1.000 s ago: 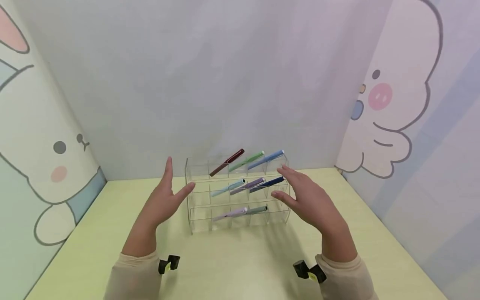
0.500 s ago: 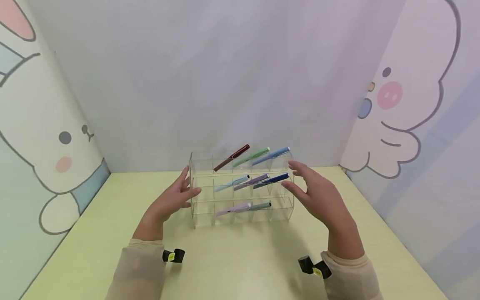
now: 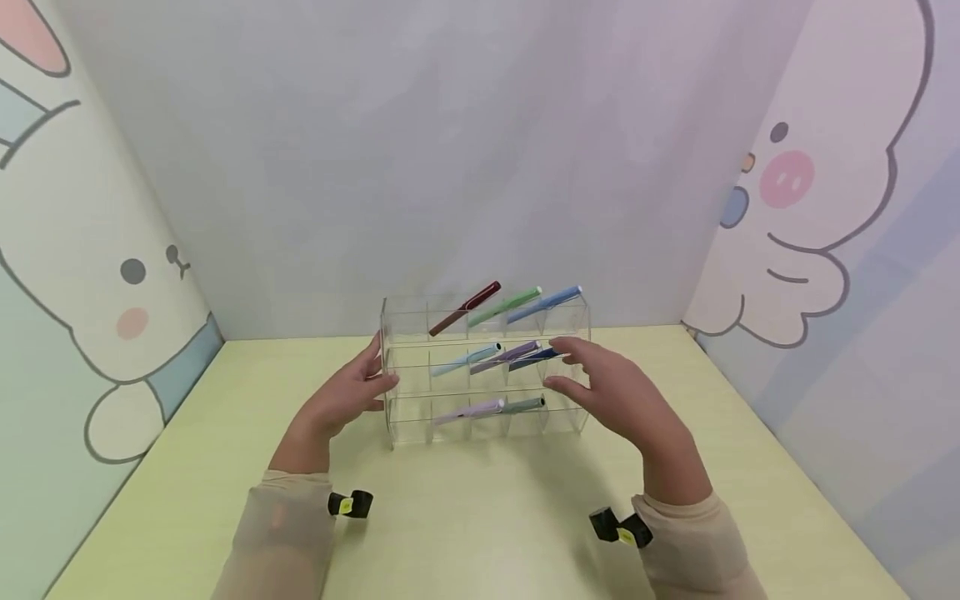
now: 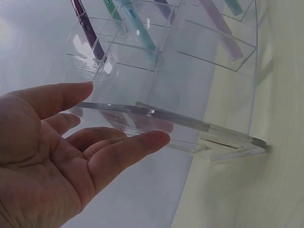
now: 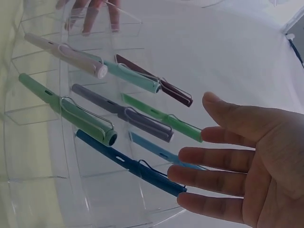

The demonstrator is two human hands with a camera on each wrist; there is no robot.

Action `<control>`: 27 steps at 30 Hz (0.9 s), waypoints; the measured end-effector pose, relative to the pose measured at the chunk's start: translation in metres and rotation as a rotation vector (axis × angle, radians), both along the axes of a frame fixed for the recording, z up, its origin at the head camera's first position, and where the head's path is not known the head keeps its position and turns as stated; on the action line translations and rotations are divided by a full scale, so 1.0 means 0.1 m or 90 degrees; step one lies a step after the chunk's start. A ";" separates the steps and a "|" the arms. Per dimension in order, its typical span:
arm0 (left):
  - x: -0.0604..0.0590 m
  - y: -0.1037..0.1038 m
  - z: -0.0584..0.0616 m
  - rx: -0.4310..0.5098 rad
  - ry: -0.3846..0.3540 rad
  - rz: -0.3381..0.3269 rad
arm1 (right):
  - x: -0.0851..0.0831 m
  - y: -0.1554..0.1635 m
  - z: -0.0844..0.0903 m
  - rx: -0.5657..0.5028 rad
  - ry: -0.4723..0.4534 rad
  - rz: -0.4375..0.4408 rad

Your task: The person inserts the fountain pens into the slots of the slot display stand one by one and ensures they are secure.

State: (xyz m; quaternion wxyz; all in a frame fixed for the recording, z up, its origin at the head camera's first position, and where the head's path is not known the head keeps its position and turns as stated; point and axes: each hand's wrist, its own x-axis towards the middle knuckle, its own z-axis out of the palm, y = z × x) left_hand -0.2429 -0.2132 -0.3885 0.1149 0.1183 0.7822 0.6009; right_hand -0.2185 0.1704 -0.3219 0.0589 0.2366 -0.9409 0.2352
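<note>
Both hands flank a clear acrylic pen rack point(image 3: 408, 417) standing on the pale green table point(image 3: 480, 517), near the back wall. The left hand point(image 3: 347, 402), fingers straight and loosely spread, lies against the rack's left end wall; in the left wrist view its fingertips point(image 4: 156, 139) sit at the edge of the clear side panel. The right hand point(image 3: 611, 392), likewise spread and holding nothing, hovers at the rack's right end with its fingers just beside the dark blue pen point(image 3: 534, 358) in the middle tier; whether they touch the rack cannot be told. The rack has three stepped tiers of compartments. Top tier: maroon pen point(image 3: 465, 308), green pen point(image 3: 506, 306), light blue pen point(image 3: 543, 302).
</note>
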 end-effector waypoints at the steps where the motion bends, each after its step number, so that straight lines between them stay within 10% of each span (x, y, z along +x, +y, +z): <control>1: 0.00 0.00 0.00 -0.002 0.000 0.001 | -0.01 -0.02 -0.02 0.006 -0.010 0.007; 15: 0.00 0.00 -0.02 0.010 0.000 0.004 | -0.16 -0.23 -0.30 0.059 -0.098 0.049; 27: 0.01 0.01 -0.02 0.003 -0.002 0.010 | -0.27 -0.29 -0.46 0.052 -0.025 0.098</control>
